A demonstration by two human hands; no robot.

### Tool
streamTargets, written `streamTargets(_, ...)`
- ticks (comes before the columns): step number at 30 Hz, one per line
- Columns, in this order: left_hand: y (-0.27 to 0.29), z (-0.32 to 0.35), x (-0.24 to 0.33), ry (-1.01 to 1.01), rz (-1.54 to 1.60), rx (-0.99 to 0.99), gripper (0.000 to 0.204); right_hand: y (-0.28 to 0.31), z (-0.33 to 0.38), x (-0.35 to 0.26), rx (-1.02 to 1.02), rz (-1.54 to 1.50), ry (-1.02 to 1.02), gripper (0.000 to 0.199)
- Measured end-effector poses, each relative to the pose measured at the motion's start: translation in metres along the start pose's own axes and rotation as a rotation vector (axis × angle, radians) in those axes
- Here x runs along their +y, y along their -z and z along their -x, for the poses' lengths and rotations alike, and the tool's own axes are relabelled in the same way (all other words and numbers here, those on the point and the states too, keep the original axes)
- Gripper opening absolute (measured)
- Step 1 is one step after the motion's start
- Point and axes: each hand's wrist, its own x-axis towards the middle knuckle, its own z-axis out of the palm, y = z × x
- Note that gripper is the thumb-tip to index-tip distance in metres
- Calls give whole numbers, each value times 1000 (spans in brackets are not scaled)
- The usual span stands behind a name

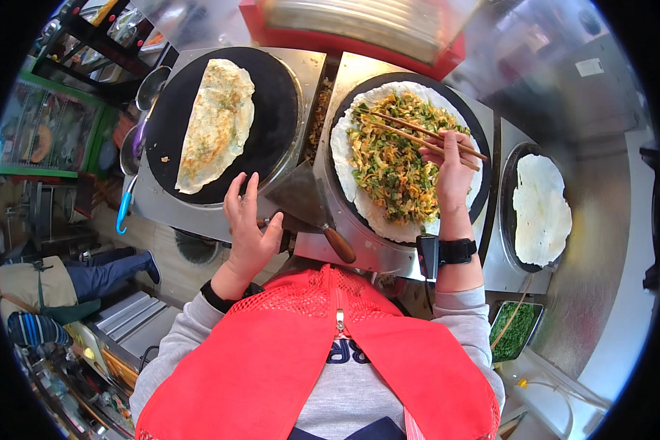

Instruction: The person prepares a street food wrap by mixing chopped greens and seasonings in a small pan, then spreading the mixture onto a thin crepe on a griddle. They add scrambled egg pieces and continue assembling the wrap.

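While the right hand (pixel 451 167) is gripping a pair of chopsticks (pixel 427 136) and working their tips into the filling (pixel 392 165) of chopped greens and egg, the left hand (pixel 251 229) is hovering open, fingers spread wide and holding nothing, just above the wooden-handled scraper (pixel 309 213) that is lying between the two griddles. The filling is sitting on a round white wrapper (pixel 345 158) on the middle griddle (pixel 471 117), near the counter's centre; it is already covering most of the sheet, though a bare white margin is remaining along the left and near edges, so spreading appears well advanced and folding appears not yet begun. On the left griddle (pixel 279 95), a folded, browned pancake (pixel 216 125) is cooking, judged nearly finished. At the counter's right edge, a plain wrapper (pixel 541 209) is waiting unfilled on a third griddle (pixel 507 191).
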Motion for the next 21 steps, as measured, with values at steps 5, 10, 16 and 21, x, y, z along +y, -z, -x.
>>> streamTargets(5, 0, -1, 0, -14, 10, -7, 71, 24, 20, 0, -26, -73, 10, 18)
streamTargets(10, 0, -2, 1, -17, 18, -31, 71, 74, 59, 16, -84, -159, -166, 16)
streamTargets(16, -5, -3, 1, -35, 9, -53, 72, 163, 108, 23, 21, -197, -275, 17)
streamTargets(21, -13, -9, 11, -53, 33, -88, 73, 179, 99, 18, 160, -293, -29, 13)
